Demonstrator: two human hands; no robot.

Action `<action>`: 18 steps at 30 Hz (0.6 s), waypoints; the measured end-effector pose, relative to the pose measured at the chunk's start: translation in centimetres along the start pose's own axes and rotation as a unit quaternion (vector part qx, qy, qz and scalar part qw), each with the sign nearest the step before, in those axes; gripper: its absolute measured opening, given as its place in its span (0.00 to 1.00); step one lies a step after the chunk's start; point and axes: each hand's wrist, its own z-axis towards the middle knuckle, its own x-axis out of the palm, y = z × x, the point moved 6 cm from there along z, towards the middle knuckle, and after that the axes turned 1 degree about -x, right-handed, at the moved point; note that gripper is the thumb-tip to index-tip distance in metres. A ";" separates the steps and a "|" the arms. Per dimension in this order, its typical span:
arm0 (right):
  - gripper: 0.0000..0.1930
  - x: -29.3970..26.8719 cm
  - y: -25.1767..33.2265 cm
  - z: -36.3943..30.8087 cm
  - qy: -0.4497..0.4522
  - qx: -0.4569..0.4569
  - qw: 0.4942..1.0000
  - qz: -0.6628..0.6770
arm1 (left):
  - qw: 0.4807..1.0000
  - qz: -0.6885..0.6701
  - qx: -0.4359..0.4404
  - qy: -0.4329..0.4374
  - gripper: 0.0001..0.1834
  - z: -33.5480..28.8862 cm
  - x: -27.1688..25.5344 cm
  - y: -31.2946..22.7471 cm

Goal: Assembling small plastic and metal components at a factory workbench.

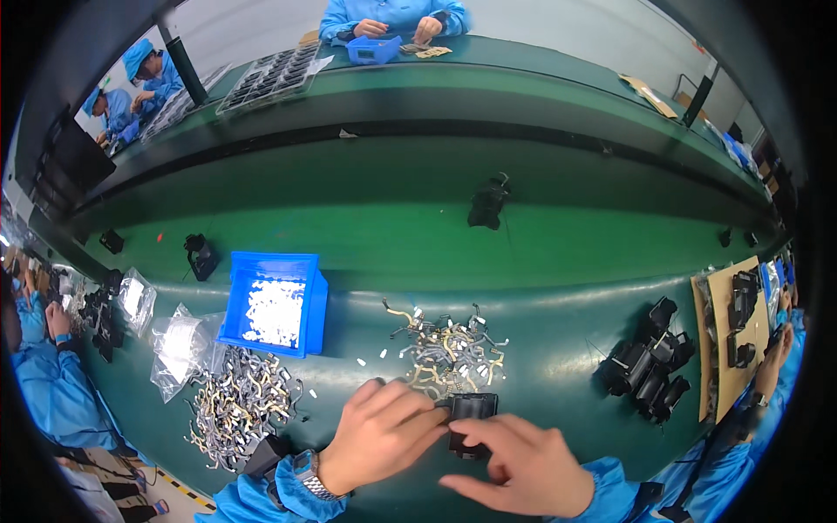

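Near 6 o'clock, left hand [384, 438] touches black part [475, 406], its grip unclear; right hand [532, 466], thumb spread, overlaps it; wires [455, 350] beyond, toward 12.

pale wall [558, 19] behind; green worktable [558, 349] near, green bench [523, 59] beyond; pale floor [177, 504] lower left

Bright, fairly even light on my feed, source overhead by the look of it. Wall [558, 19] pale; shadow band under the far bench [523, 59]. Soft sheen along the near table's [558, 340] far edge. White bits [275, 315] almost burnt out; bag [179, 342] glares. Black part [475, 406] swallows detail. Fisheye bows both benches; I get black corners, soft margins.
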 end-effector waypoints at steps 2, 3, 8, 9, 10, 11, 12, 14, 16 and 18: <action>0.23 -1.1 -1.7 0.0 0.035 0.081 0.996 0.024 | 1.000 0.018 -0.003 0.011 0.11 0.0 0.0 0.0; 0.23 -1.6 -2.7 0.6 0.038 0.079 0.996 0.031 | 1.000 0.023 -0.007 0.015 0.11 -0.1 0.0 0.0; 0.23 -1.4 -3.7 2.3 0.000 -0.202 0.972 -0.122 | 0.999 0.046 0.024 0.011 0.11 -0.1 0.0 -0.4; 0.23 -0.9 -3.8 2.3 0.015 -0.216 0.968 -0.127 | 0.999 0.046 0.023 0.011 0.11 -0.2 -0.2 -0.3; 0.23 -0.8 -3.9 2.2 0.017 -0.216 0.968 -0.126 | 0.999 0.030 0.007 -0.023 0.12 -0.3 -1.0 -0.1; 0.22 -1.0 -4.3 2.1 0.000 -0.190 0.976 -0.101 | 0.998 0.013 -0.009 -0.057 0.14 -0.3 -1.6 0.1; 0.21 -1.2 -4.5 1.9 -0.016 -0.165 0.983 -0.077 | 0.998 0.013 -0.012 -0.057 0.14 -0.4 -1.7 0.1; 0.19 -1.3 -4.4 1.6 -0.023 -0.131 0.989 -0.072 | 0.992 -0.057 -0.045 -0.106 0.15 -0.7 -2.4 0.6; 0.18 -1.3 -4.3 1.4 -0.028 -0.100 0.992 -0.065 | 0.988 -0.083 -0.069 -0.115 0.14 -0.7 -2.9 0.7; 0.17 -1.5 -4.4 1.3 -0.062 -0.067 0.991 -0.102 | 0.981 -0.111 -0.093 -0.126 0.13 -0.6 -3.1 1.1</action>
